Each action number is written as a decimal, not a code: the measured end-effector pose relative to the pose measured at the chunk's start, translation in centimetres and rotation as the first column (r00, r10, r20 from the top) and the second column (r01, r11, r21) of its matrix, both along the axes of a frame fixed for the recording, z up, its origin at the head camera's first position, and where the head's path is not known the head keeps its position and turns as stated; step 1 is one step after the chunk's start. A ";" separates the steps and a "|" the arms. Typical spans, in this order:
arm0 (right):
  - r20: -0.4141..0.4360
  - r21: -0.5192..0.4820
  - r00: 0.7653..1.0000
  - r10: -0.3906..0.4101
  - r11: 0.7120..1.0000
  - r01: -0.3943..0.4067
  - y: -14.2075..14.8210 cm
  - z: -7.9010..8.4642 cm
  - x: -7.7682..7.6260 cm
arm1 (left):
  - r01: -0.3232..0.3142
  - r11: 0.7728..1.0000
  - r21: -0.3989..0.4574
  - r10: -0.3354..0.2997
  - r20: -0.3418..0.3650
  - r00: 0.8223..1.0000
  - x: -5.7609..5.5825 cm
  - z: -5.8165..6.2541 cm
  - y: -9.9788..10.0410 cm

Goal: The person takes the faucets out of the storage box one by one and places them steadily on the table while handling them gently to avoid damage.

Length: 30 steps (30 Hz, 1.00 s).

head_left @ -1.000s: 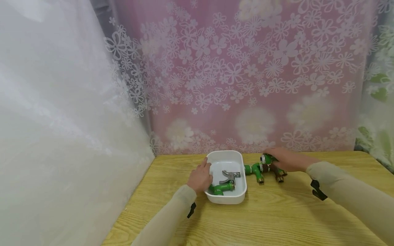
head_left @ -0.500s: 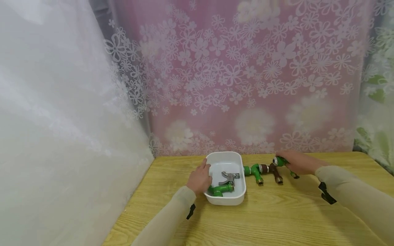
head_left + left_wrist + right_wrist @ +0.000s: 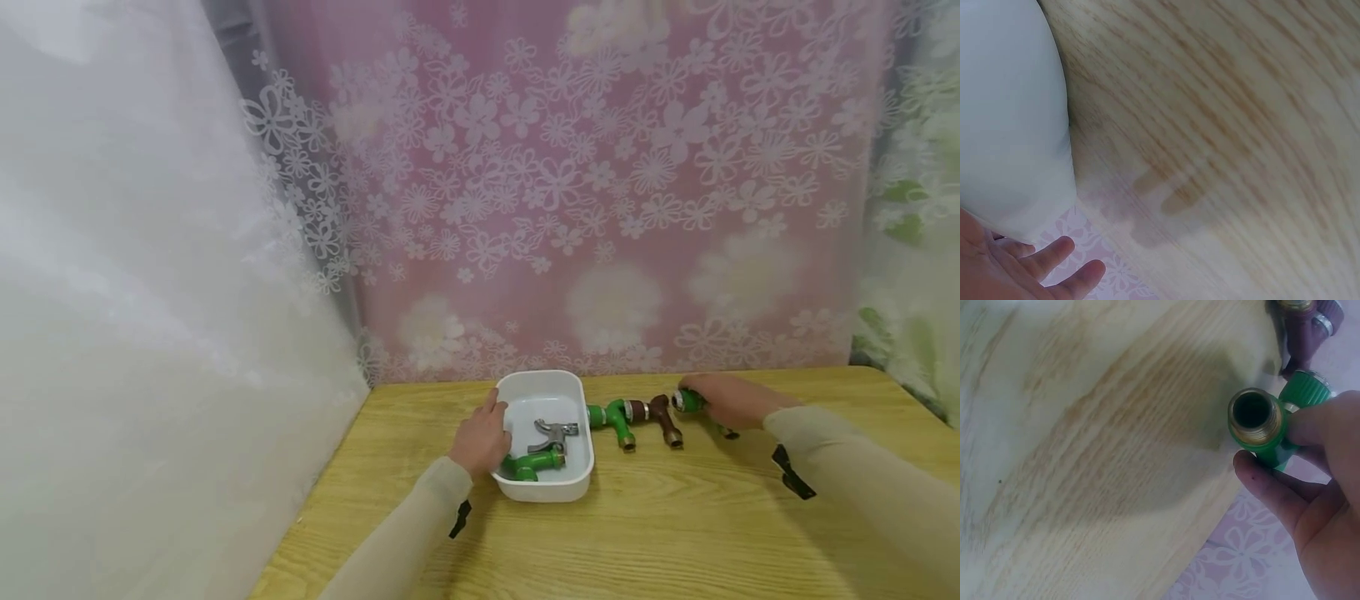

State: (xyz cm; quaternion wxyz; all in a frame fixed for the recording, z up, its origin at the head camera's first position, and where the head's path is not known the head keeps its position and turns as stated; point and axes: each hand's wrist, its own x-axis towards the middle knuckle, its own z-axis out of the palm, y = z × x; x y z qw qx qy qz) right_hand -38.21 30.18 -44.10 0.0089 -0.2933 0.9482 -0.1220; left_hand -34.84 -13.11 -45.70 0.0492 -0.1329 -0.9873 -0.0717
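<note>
My left hand (image 3: 481, 440) rests at the left rim of a white plastic basin (image 3: 543, 492). In the left wrist view its fingers (image 3: 1079, 280) stick out loosely beside the basin's outer wall; the thumb is hidden there. Inside the basin lie a silver tap (image 3: 553, 433) and a green tap (image 3: 542, 461). On the right, my right hand (image 3: 731, 400) pinches another green tap (image 3: 1279, 434) between thumb and fingers, its threaded brass end facing the wrist camera. To its left are a brown tap (image 3: 663, 421) and a green tap (image 3: 619, 423), lying in a row beside the basin.
A wood-grain table (image 3: 637, 533) carries everything. Behind its back edge hangs a pink flowered curtain (image 3: 600, 208), and a white sheet (image 3: 165, 292) closes the left side.
My right hand has moved right with the green tap, away from the brown tap, and lowered slightly. My left hand has stayed at the basin's rim.
</note>
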 end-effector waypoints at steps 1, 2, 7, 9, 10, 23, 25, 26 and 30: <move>-0.005 0.008 1.000 0.003 1.000 -0.003 0.0 -0.1 -0.1 | -0.002 1.000 0.000 0.002 0.003 1.000 0.0 0.0 -0.1; -0.007 0.014 1.000 0.008 1.000 -0.008 -0.1 -0.3 -0.2 | -0.001 1.000 -0.001 0.001 0.006 1.000 0.1 0.0 -0.2; -0.007 0.042 1.000 0.006 0.999 -0.006 -0.1 -0.6 -0.1 | 0.000 1.000 0.007 0.000 0.006 1.000 0.2 0.1 -0.2; -0.003 0.052 1.000 0.003 0.999 -0.002 -0.1 -0.7 0.0 | 0.000 1.000 0.006 0.000 0.002 1.000 0.2 0.1 -0.1; -0.002 0.058 1.000 -0.004 0.998 0.004 -0.1 -0.7 0.0 | 0.000 1.000 0.005 0.000 0.003 1.000 0.2 0.1 -0.1; -0.121 0.164 0.992 -0.043 0.984 0.063 -0.7 -1.3 -0.3 | 0.003 1.000 -0.001 -0.003 0.000 1.000 0.2 0.3 0.0; -0.129 0.166 0.991 -0.045 0.984 0.066 -0.7 -1.4 -0.4 | 0.005 1.000 -0.001 -0.005 0.000 1.000 0.2 0.2 -0.1; -0.130 0.168 0.991 -0.044 0.984 0.066 -0.8 -1.4 -0.4 | 0.005 1.000 -0.001 -0.005 0.001 1.000 0.2 0.2 -0.1; -0.143 0.164 0.989 -0.035 0.985 0.058 -1.0 -1.3 -0.2 | 0.004 1.000 0.001 -0.004 0.001 1.000 0.1 0.1 0.0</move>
